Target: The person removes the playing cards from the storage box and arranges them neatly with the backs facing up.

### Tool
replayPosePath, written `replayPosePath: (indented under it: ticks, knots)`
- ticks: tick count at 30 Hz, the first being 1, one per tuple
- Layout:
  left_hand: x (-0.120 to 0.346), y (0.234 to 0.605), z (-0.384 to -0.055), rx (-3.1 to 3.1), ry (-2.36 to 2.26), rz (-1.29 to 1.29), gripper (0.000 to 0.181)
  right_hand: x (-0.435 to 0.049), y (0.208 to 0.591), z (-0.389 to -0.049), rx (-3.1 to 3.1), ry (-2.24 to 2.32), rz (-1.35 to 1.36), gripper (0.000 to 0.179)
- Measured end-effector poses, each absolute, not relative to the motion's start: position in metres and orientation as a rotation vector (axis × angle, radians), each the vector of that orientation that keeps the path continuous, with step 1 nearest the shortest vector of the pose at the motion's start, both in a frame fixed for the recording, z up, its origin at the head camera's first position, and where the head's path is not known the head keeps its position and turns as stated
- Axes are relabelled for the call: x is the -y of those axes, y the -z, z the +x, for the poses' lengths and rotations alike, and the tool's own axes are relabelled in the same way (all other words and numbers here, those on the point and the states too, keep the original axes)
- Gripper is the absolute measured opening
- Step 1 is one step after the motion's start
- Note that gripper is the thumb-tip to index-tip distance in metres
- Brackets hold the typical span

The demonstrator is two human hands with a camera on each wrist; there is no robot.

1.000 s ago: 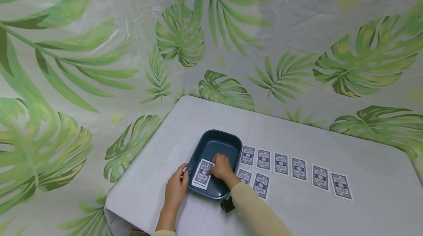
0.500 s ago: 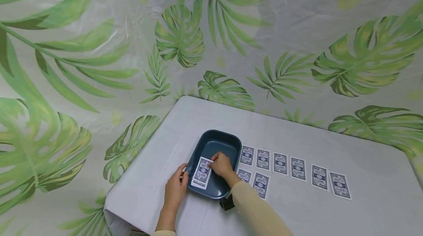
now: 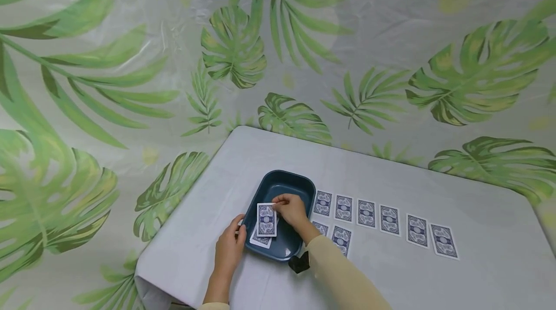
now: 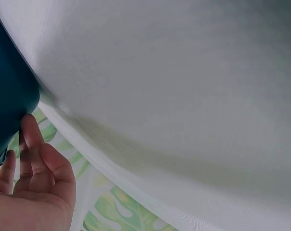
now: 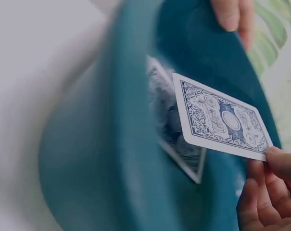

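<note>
A dark teal rectangular dish (image 3: 284, 177) stands on the white-covered table. The left hand (image 3: 229, 247) grips its left wall, the thumb over the rim in the right wrist view and fingers along the outside in the left wrist view. Between thumb and fingers, the right hand (image 3: 292, 211) pinches one corner of a playing card (image 5: 224, 118), blue patterned back showing. That card is raised inside the dish and overlaps another playing card (image 3: 260, 241) lying face down on the bottom. Most of the lower card is hidden in the head view.
To the dish's right, several face-down playing cards (image 3: 367, 213) form a row, with two more, one being this card (image 3: 341, 239), in front. A black object (image 3: 298, 263) shows beside the right sleeve. Leaf-patterned cloth (image 3: 295, 117) hangs behind the table.
The right hand has lifted the upper card from the one beneath and moved it slightly up in the head view, turning it more upright. The left hand stays at the dish.
</note>
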State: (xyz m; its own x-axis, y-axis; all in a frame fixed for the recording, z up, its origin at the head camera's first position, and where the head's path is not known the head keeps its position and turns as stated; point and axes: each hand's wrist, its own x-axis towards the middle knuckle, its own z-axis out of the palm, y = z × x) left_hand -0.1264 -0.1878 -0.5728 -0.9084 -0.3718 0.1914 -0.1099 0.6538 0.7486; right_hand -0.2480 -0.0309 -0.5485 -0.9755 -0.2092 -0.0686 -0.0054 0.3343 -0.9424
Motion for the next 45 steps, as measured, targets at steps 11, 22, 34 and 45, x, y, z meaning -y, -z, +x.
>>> replayPosePath:
  ticks: [11, 22, 34, 45]
  knots:
    - [0.186, 0.572, -0.128, 2.556, 1.129, 0.385, 0.033, 0.008, 0.521, -0.243, -2.341, 1.837, -0.097, 0.010]
    - [0.184, 0.572, -0.130, 2.544, 1.143, 0.379, 0.034, -0.049, 0.520, -0.246, -2.308, 1.982, 0.151, 0.018]
    - [0.187, 0.571, -0.129, 2.553, 1.144, 0.395, 0.034, -0.099, 0.539, -0.233, -2.307, 2.031, 0.318, 0.022]
    - [0.185, 0.571, -0.127, 2.569, 1.139, 0.396, 0.034, -0.146, 0.561, -0.221, -2.286, 2.084, 0.495, 0.024]
